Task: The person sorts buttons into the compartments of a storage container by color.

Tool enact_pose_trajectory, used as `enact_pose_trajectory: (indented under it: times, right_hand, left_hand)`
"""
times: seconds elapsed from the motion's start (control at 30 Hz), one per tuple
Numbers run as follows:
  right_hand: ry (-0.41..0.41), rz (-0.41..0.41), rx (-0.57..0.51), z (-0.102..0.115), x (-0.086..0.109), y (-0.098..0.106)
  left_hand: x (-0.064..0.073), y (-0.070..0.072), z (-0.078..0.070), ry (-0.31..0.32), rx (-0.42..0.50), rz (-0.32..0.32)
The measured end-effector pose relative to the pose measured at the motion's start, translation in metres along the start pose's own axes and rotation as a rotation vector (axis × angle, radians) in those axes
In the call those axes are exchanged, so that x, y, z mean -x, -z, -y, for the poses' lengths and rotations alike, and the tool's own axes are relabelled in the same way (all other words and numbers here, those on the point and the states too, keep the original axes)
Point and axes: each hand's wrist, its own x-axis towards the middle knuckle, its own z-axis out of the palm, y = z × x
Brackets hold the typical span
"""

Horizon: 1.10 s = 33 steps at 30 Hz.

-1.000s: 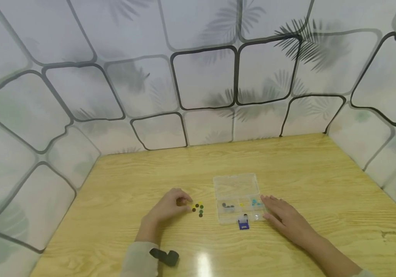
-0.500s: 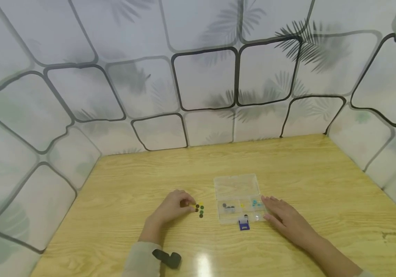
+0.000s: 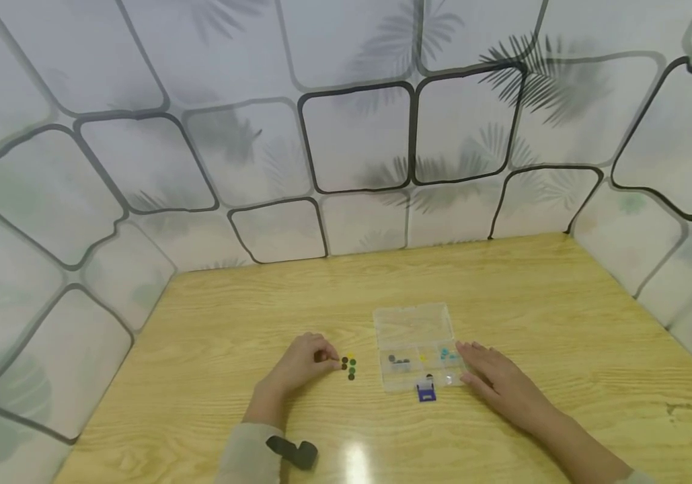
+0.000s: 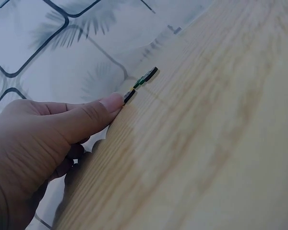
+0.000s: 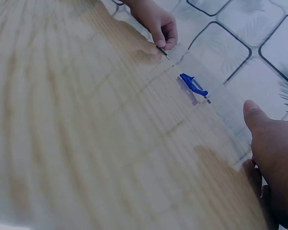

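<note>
My left hand (image 3: 300, 363) is at the left edge of a small group of round discs, thumb and index finger pinched together. A yellow disc between the fingertips is hidden by them. Beside them lie two dark discs (image 3: 344, 367), a yellow disc (image 3: 350, 355), green discs (image 3: 353, 362) and another dark one (image 3: 351, 377). In the left wrist view, the thumb tip is right by a dark disc (image 4: 129, 96). My right hand (image 3: 500, 383) has its fingers extended, with the fingertips at the right edge of a clear plastic compartment box (image 3: 387, 380).
The box lies with its clear lid (image 3: 413, 324) folded back. Its compartments hold dark discs (image 3: 391, 359), yellow pieces (image 3: 423, 358) and light-blue pieces (image 3: 444, 353). A blue latch (image 3: 426, 392) projects from its front. A patterned wall covering (image 3: 358, 134) borders the wooden table (image 3: 249, 302).
My left hand has moved slightly right, and a dark disc by its fingertips has shifted right under another. The yellow disc at the fingertips has gone out of sight. My right hand stays put.
</note>
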Motion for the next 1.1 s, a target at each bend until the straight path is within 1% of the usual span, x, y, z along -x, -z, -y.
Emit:
enact_pose_trajectory:
  times: [0.17, 0.3, 0.5, 0.77, 0.9, 1.0, 1.1]
  right_hand:
    - [0.004, 0.001, 0.009, -0.003, -0.003, 0.001]
    - [0.015, -0.014, 0.016, -0.004, -0.001, 0.001]
    - [0.023, -0.044, 0.030, -0.003, 0.003, 0.001]
    - [0.047, -0.072, 0.016, -0.002, 0.003, 0.001]
    - [0.052, -0.067, 0.007, -0.001, 0.004, -0.001]
    - [0.049, -0.065, 0.012, -0.001, 0.004, -0.002]
    - [0.042, -0.057, 0.016, -0.002, 0.004, -0.002]
  left_hand:
    - [-0.003, 0.000, 0.001, -0.032, -0.041, -0.029]
    - [-0.003, -0.003, 0.002, -0.040, -0.061, -0.033]
    - [-0.004, -0.005, 0.002, -0.030, -0.103, -0.028]
    - [-0.004, -0.003, -0.006, -0.018, -0.145, -0.025]
    - [-0.001, -0.004, -0.012, -0.006, -0.124, -0.031]
    - [0.001, -0.005, -0.019, -0.032, -0.090, -0.040]
    - [0.000, -0.006, -0.024, -0.067, -0.067, -0.051]
